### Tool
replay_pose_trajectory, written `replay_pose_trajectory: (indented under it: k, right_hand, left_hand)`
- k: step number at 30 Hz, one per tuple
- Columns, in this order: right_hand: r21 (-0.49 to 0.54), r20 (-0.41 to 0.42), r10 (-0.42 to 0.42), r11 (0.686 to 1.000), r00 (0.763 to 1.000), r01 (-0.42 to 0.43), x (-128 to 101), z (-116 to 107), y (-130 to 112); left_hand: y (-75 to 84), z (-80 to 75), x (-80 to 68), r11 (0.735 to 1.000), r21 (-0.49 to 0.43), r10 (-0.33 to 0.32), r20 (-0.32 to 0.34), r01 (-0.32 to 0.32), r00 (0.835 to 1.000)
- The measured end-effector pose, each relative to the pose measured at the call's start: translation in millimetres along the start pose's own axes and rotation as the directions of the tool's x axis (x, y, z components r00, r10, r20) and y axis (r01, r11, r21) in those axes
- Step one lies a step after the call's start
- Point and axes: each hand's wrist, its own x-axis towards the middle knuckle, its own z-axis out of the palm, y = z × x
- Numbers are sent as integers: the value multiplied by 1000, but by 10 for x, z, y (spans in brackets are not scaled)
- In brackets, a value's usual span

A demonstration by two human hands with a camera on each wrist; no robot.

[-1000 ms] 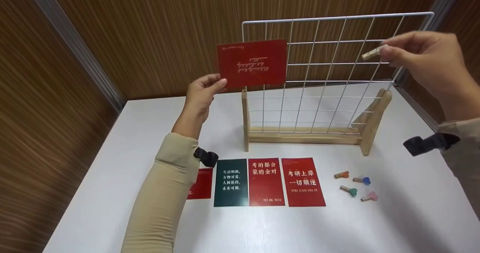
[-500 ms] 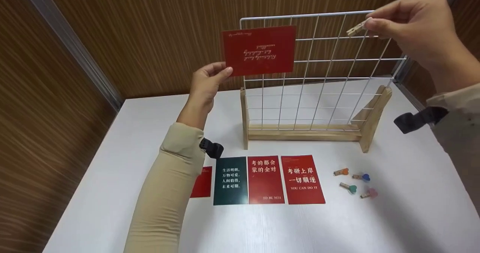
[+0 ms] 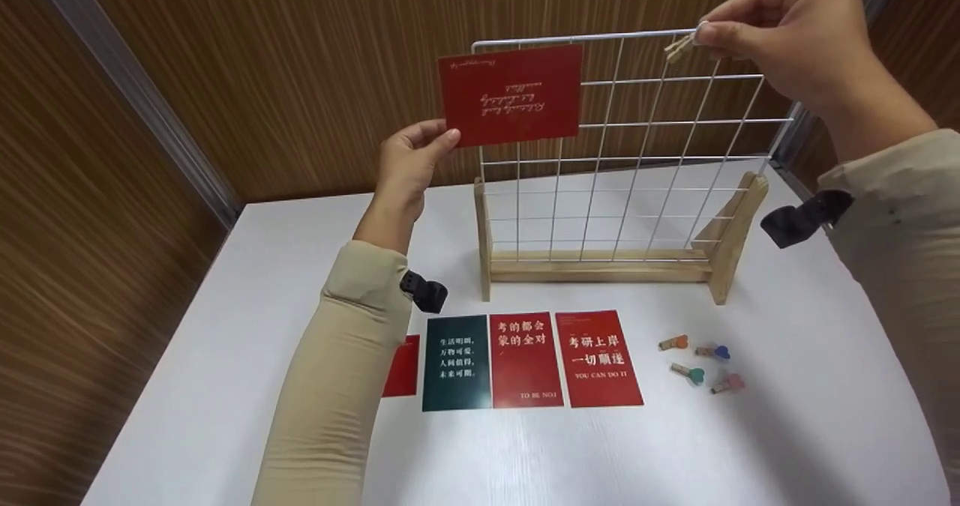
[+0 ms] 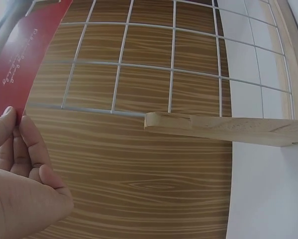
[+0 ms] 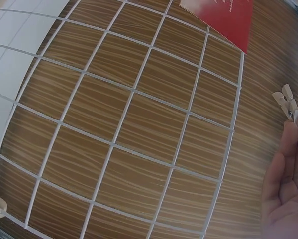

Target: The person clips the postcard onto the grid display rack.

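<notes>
From the head view, the left hand (image 3: 411, 163) pinches the lower left corner of a red card (image 3: 511, 94), held up against the top left of the wire grid (image 3: 622, 146). The right hand (image 3: 780, 37) pinches a wooden clip (image 3: 679, 46) at the grid's top wire. The left wrist view shows fingers (image 4: 24, 144) gripping the card's edge. In the right wrist view, the clip sticks out just above the fingertips (image 5: 290, 144).
</notes>
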Motion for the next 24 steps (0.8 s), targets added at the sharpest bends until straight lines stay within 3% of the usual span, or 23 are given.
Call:
replay_pose_trajectory:
  k: [11, 24]
  right_hand:
    - [-72, 49, -21, 997, 999, 25, 139, 116, -173]
    - [-55, 106, 60, 997, 993, -54, 347, 310, -279]
  left_hand:
    - [-12, 69, -12, 1000, -18, 4, 21, -4, 1000]
    - [-7, 80, 24, 1000, 5, 5, -5, -5, 1000]
